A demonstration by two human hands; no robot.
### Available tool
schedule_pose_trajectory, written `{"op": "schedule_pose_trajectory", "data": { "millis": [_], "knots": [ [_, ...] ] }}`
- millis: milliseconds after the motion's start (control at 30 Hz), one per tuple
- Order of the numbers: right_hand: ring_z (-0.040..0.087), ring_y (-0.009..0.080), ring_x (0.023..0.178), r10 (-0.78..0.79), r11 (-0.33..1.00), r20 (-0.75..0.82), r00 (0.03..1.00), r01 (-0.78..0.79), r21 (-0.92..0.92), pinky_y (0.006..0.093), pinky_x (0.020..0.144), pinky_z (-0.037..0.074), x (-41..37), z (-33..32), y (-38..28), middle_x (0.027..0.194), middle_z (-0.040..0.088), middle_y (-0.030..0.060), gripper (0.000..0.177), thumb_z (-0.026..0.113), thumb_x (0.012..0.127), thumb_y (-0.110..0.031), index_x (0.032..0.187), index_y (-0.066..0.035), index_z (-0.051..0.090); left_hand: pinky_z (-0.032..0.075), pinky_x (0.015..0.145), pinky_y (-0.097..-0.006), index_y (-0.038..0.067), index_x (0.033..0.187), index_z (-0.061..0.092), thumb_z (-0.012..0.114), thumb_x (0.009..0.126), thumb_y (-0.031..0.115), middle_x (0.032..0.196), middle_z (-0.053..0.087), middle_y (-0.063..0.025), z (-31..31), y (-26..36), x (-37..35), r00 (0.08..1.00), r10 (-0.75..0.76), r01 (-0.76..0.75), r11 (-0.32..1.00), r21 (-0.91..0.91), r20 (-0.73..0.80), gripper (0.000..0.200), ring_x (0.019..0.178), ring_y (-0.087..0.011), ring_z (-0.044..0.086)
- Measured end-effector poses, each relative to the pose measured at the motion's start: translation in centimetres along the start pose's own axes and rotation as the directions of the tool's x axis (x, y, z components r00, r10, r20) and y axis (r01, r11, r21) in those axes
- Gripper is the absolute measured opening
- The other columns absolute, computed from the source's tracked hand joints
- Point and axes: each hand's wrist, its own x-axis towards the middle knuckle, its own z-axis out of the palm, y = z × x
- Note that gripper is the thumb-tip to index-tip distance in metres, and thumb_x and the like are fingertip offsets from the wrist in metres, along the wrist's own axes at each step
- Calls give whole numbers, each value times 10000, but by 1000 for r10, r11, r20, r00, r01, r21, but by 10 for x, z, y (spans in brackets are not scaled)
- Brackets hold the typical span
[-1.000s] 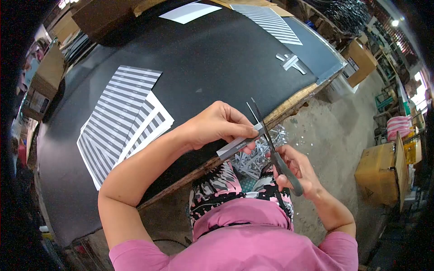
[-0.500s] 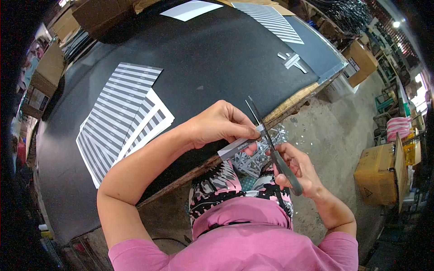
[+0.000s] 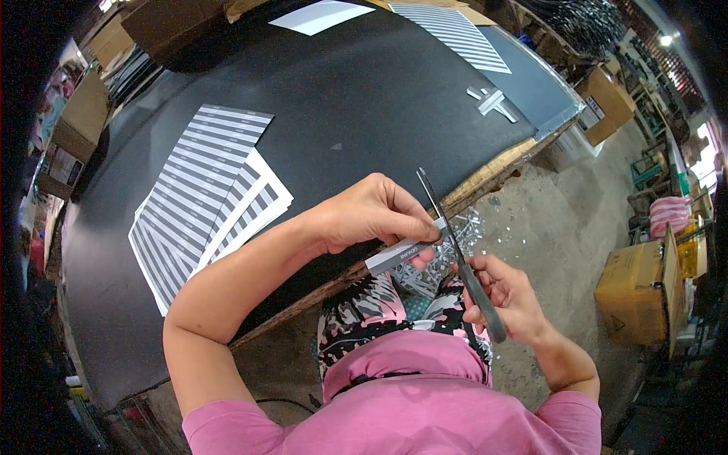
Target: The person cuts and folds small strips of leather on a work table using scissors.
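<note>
Between thumb and fingers, my left hand (image 3: 388, 214) pinches a grey-and-white printed label strip (image 3: 394, 255) over the table's front edge. My right hand (image 3: 506, 298) is wrapped round the dark handles of a pair of scissors (image 3: 464, 262). The blades point up and away from me, close together, and cross the strip's right end just beside my left fingertips. Cut paper scraps (image 3: 425, 279) lie in a heap below my hands, partly hidden by them.
Striped printed sheets (image 3: 201, 174) are stacked on the black tabletop (image 3: 326, 106) at left. Another striped sheet (image 3: 459, 38) and a white sheet (image 3: 322, 17) lie at the far side. Several cut strips (image 3: 493, 102) sit near the right edge. A cardboard box (image 3: 633, 292) stands on the floor at right.
The scissor blades have closed from a slight gap, and the scissors and right hand have shifted slightly down. The left hand still holds the strip, nearly in place.
</note>
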Motion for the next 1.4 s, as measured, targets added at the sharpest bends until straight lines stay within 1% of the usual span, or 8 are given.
{"op": "schedule_pose_trajectory", "data": {
  "millis": [433,533,600,833,1067,1133,1200,1400],
  "knots": [
    [546,62,745,25,995,-17,1000,-26,-94,220,617,429,-20,1,12,820,579,26,625,780,754,-57,1268,55,442,520,540,-207,-56,896,709,687,818,126,740,704,-112,10,1,-3,992,-91,97,994,-56,90,199,599,-108,652],
    [536,58,767,19,995,-16,1000,-18,98,221,627,427,-21,7,18,834,564,17,623,782,757,-59,1266,35,436,536,561,-220,-62,906,704,682,823,117,750,705,-114,13,1,-4,992,-95,100,993,-62,89,199,625,-122,667],
    [520,55,782,-15,1000,-22,1000,15,-16,221,637,419,-19,7,19,850,545,7,630,799,743,-83,1248,19,437,542,572,-226,-62,909,704,678,825,112,757,706,-115,16,-4,-3,990,-80,88,994,-63,117,195,637,-127,672],
    [505,54,786,-24,997,-16,1000,23,-68,215,634,396,-15,4,19,869,541,10,676,840,695,-129,1227,15,448,559,594,-240,-55,925,704,677,826,106,772,707,-119,18,2,-7,984,-121,130,990,-57,134,191,651,-133,680],
    [537,60,681,-65,995,-94,993,58,-76,211,592,409,-29,10,32,775,573,12,588,792,733,-44,1215,31,463,560,600,-243,-57,906,706,685,827,114,773,707,-122,26,0,-8,973,-164,167,986,-3,163,190,646,-134,676],
    [544,58,654,-91,990,-111,990,78,-117,207,581,412,-34,12,34,769,590,17,571,780,739,-24,1215,33,469,556,599,-243,-59,901,705,687,830,120,773,706,-126,35,-8,-9,964,-159,184,977,-105,213,193,643,-142,675],
    [543,44,632,23,998,-176,984,-12,62,203,557,409,-37,14,34,783,624,30,574,779,733,-7,1221,34,478,530,625,-232,-46,906,708,700,854,168,799,710,-93,35,-13,-6,960,-111,133,988,-72,258,220,678,-113,663],
    [488,54,573,-199,937,-199,960,127,-326,215,526,378,2,-16,0,633,577,10,559,801,681,-23,1169,-9,528,523,638,-223,-32,927,699,677,881,177,824,712,-81,21,4,-6,989,5,2,999,-50,146,215,709,-103,663]
  ]
}}
